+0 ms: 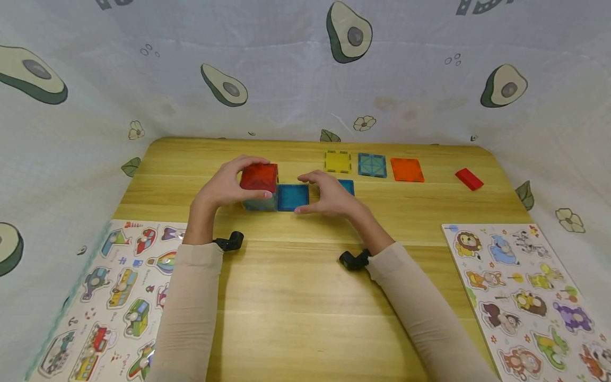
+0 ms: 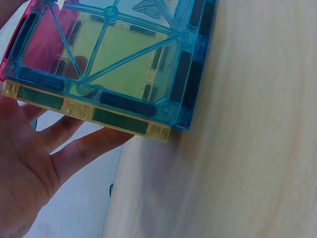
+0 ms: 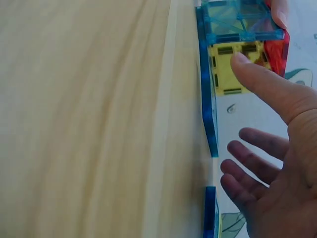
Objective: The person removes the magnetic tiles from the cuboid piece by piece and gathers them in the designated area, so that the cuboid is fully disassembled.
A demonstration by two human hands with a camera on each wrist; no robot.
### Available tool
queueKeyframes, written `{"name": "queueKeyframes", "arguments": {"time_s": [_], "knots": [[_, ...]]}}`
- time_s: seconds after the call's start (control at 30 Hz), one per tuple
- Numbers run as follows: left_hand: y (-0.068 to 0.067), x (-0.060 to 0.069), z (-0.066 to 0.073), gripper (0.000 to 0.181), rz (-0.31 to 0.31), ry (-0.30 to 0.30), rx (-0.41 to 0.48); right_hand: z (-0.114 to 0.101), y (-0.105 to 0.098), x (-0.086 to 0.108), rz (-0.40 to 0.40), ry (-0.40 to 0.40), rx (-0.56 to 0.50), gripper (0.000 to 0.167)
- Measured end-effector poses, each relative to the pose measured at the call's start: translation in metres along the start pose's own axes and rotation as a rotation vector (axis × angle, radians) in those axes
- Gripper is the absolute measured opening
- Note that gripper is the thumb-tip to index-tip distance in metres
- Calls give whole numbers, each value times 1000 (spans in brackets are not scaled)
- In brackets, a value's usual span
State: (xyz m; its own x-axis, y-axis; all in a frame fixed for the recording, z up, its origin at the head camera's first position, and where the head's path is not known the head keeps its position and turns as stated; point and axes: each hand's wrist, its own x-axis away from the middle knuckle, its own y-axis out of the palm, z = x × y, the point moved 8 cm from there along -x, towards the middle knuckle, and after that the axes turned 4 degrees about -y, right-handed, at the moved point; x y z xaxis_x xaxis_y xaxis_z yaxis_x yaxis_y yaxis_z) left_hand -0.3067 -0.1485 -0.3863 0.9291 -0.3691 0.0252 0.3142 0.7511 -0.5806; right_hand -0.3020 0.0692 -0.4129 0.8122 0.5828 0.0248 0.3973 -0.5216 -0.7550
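My left hand [image 1: 220, 184] holds a small box of magnetic tiles, with a red tile [image 1: 259, 176] on top and a light-blue wall [image 1: 260, 205] in front; the thumb lies across the front, the fingers behind. Light-blue and yellow walls [image 2: 79, 111] show in the left wrist view. A flat blue tile [image 1: 293, 198] lies against the box's right side. My right hand [image 1: 332, 196] is just right of that tile, fingers spread and gripping nothing. Beyond the hand, partly hidden, lies another blue tile [image 1: 347, 186], apart from the first in the right wrist view.
Yellow [image 1: 338, 161], light-blue [image 1: 372, 165] and orange [image 1: 407, 170] tiles lie in a row at the back, with a red block [image 1: 469, 179] farther right. Picture boards flank the table, vehicles [image 1: 121, 286] left and animals [image 1: 525, 302] right. A patterned cloth [image 1: 296, 79] hangs behind.
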Motion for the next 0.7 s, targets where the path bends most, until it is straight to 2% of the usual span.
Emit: {"name": "queueKeyframes", "arguments": {"time_s": [0.5,0.7], "knots": [[0,0,1,73,-2,6,-11,-6,16,-18,-53,30,109,87],[0,0,1,73,-1,11,-12,-5,19,-20,-71,48,138,86]]}}
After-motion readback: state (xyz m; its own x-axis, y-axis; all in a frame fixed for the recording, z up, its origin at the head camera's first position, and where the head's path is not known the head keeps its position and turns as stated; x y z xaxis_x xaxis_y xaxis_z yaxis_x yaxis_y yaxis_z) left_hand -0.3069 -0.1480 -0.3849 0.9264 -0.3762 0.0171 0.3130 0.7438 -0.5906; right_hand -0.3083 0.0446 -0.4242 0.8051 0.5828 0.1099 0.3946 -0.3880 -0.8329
